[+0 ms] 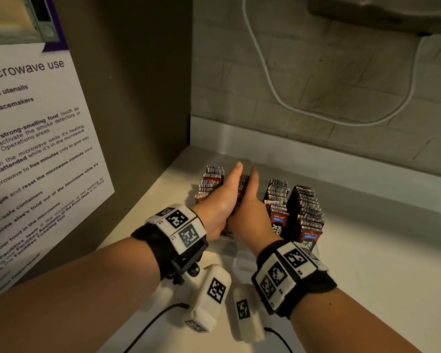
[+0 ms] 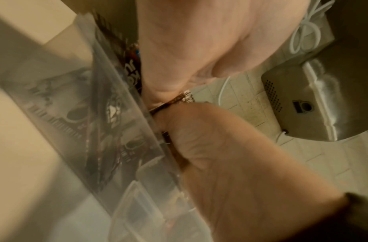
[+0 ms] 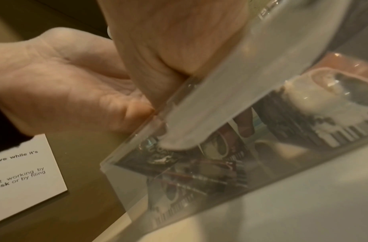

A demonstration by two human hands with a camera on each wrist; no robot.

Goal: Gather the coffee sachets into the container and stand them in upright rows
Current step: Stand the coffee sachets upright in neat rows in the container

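Sachets [image 1: 306,209] stand in upright rows inside the clear container [image 3: 230,91], which sits on the pale tabletop [image 1: 382,263] against the tiled wall; largest of what surrounds the container is the dark cabinet side to its left, carrying a printed microwave notice [image 1: 36,154], and above and behind the container a white cable [image 1: 270,80] loops down the wall. Within the container, two dark-packed rows fill the right part, a red-edged row [image 1: 209,183] stands at the far left, and between them is the bundle [image 1: 243,184] now being handled. The left hand [image 1: 223,197] and right hand [image 1: 251,205] press this bundle from either side, palms facing, thumbs pointing away over its top; in the head view the fingers are hidden behind the sachets, though the wrist views suggest they are curled down into the container round the pack, so I judge both hands to be gripping the bundle between them.

The risk from here, as I judge it: if either hand lets go before the bundle is seated against its neighbours, the slick packets may fan out or topple flat; squeezing unevenly could make the middle ones slip upward; and a push toward the container's left could knock the red-edged row askew; the light container itself might also slide along the tabletop.
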